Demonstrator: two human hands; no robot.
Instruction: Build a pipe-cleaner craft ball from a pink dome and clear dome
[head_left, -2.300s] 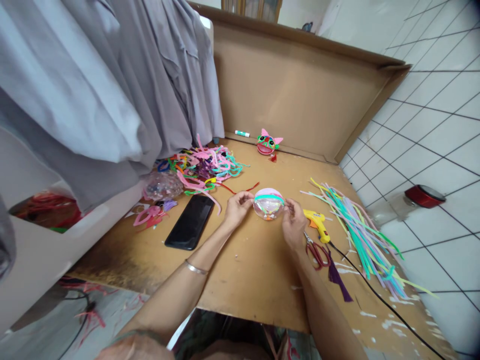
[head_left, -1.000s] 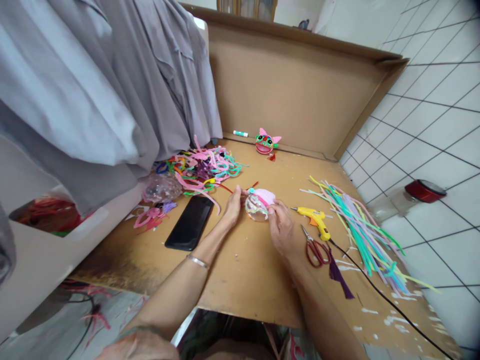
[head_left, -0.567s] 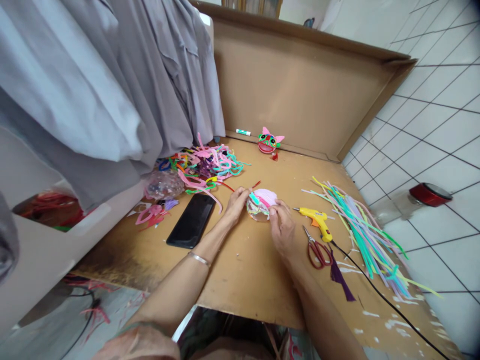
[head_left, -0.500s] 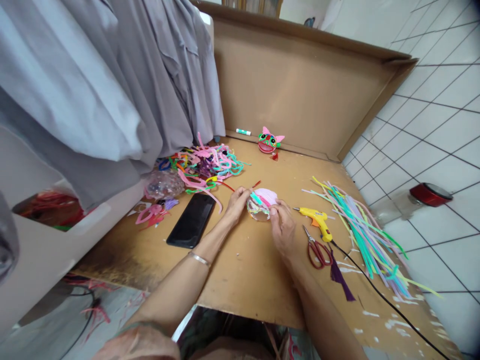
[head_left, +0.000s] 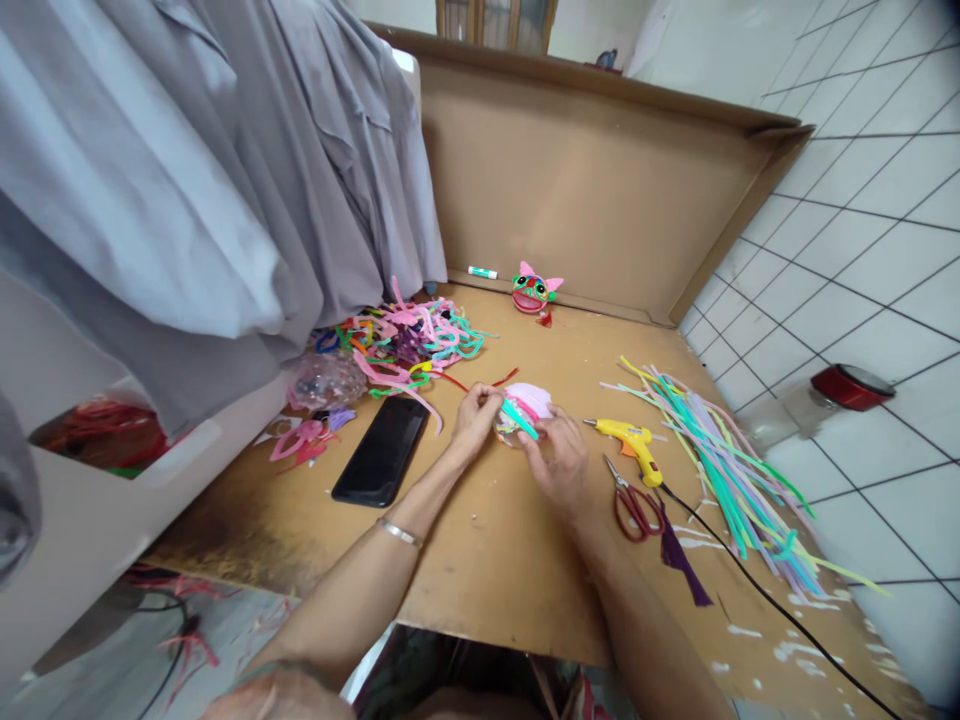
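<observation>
Between my hands is a small round craft piece (head_left: 531,396) with a pale lilac upper part and a pink band across it. A teal pipe cleaner (head_left: 519,418) lies slanting over its front. My left hand (head_left: 475,420) is closed in a pinch at the piece's left edge, by one end of the teal strip. With thumb and fingertips, my right hand (head_left: 561,458) grips the right side, at the strip's other end. The lower part of the piece looks clear and multicoloured, and my fingers partly hide it. A red pipe cleaner (head_left: 454,381) lies just behind my left hand.
Right of my hands lie a yellow glue gun (head_left: 630,442), red-handled scissors (head_left: 636,512), a purple tassel (head_left: 682,565) and a pipe cleaner bundle (head_left: 712,450). Left are a black phone (head_left: 381,450) and a tangled pile (head_left: 420,330). A finished animal face (head_left: 531,290) stands behind, near a marker (head_left: 482,272).
My right fingers have shifted from the piece's edge to its front, near the teal strip's lower end. The strip now shows longer across the piece. The view has tilted slightly.
</observation>
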